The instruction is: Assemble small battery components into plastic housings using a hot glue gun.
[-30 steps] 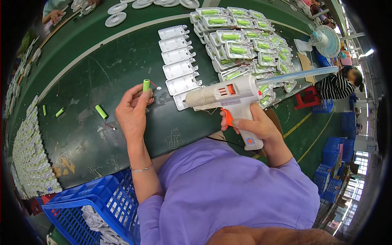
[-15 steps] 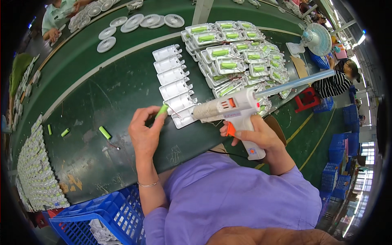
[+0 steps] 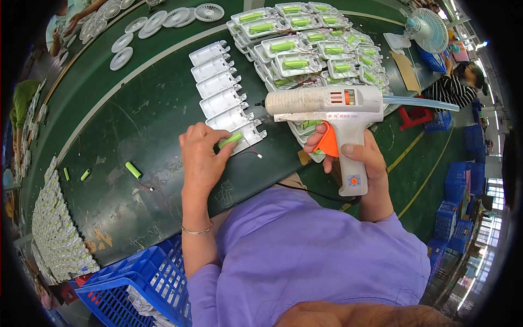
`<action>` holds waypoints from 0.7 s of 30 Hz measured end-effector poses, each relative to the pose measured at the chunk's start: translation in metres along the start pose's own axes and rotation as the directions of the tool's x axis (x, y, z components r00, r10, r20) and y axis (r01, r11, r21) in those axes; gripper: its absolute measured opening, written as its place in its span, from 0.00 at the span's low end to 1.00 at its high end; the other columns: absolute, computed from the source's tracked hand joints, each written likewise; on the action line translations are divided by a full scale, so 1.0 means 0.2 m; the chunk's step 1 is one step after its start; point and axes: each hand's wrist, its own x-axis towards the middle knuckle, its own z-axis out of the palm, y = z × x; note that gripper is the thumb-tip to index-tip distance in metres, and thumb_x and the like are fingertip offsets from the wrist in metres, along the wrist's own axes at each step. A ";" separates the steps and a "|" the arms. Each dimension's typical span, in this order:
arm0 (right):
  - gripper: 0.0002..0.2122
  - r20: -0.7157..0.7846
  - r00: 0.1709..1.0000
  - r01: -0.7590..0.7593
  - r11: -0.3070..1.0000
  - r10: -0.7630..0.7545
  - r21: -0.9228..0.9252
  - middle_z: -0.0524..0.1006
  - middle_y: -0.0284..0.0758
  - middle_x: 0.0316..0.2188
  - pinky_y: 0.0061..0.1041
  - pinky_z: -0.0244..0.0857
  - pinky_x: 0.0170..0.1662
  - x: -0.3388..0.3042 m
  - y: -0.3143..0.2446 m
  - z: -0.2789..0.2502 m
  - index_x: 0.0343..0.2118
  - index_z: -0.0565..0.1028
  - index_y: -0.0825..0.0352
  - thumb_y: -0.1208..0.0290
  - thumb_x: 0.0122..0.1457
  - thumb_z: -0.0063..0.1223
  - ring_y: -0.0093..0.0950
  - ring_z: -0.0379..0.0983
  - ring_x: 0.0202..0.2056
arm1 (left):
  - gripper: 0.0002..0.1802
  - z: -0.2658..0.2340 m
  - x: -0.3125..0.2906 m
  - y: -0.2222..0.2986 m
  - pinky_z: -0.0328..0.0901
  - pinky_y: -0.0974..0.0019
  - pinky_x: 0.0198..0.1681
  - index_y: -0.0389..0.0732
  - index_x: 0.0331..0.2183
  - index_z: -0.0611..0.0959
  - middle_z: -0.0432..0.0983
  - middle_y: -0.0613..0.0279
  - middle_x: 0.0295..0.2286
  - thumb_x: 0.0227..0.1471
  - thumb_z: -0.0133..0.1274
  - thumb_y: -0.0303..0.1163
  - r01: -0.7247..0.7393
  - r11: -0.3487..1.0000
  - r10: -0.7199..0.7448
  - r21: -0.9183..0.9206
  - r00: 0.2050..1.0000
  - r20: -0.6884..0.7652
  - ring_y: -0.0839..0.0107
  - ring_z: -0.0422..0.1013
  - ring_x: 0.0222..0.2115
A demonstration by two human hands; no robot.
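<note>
My left hand [image 3: 204,152] pinches a green battery cell [image 3: 231,139] with thin wires. The cell lies in the nearest white plastic shell [image 3: 250,132], its small white plug hanging past the shell's edge. Beyond it a row of white shells [image 3: 219,88] without batteries runs away along the green table. My right hand [image 3: 354,155] grips a white hot glue gun [image 3: 348,111] by its handle, with fingers at the orange trigger. A clear glue stick [image 3: 419,102] sticks out of its back. The nozzle points left, raised above the shells.
Stacked shells holding green cells [image 3: 297,64] stand at the back right. Loose green batteries [image 3: 133,169] lie on the table [image 3: 158,201] at left, near a pile of white parts [image 3: 60,229]. A blue crate [image 3: 158,278] stands below the edge. White round grilles [image 3: 155,23] lie farther off.
My left hand has lowered the battery into the nearest shell. The glue gun has risen and turned more level, its nozzle now away from that shell. The whole view has shifted slightly.
</note>
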 end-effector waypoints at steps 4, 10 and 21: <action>0.29 -0.051 0.999 -0.002 1.000 0.001 -0.009 0.75 0.53 0.39 0.24 0.75 0.30 -0.01 0.00 0.01 0.48 0.67 0.81 0.65 0.45 0.53 0.42 0.76 0.42 | 0.10 0.05 0.01 0.02 0.55 0.62 0.42 0.42 0.27 0.85 0.69 0.64 0.23 0.36 0.66 0.30 -0.080 0.993 0.077 0.091 0.996 0.037 0.65 0.66 0.32; 0.29 -0.042 0.999 -0.014 1.000 0.014 0.003 0.75 0.53 0.40 0.24 0.75 0.30 0.00 0.00 0.02 0.49 0.67 0.82 0.64 0.45 0.53 0.42 0.76 0.42 | 0.08 0.08 0.01 0.01 0.56 0.60 0.42 0.40 0.24 0.84 0.69 0.63 0.24 0.35 0.65 0.29 -0.130 0.978 0.121 0.162 0.990 0.066 0.64 0.66 0.32; 0.33 -0.012 1.000 0.014 0.999 -0.014 0.037 0.75 0.55 0.37 0.25 0.75 0.25 0.02 0.00 0.09 0.49 0.64 0.84 0.63 0.43 0.54 0.45 0.77 0.37 | 0.08 -0.24 -0.05 -0.18 0.67 0.64 0.29 0.38 0.30 0.81 0.76 0.57 0.25 0.51 0.58 0.32 0.363 0.931 -0.305 -0.030 0.733 -0.608 0.63 0.72 0.23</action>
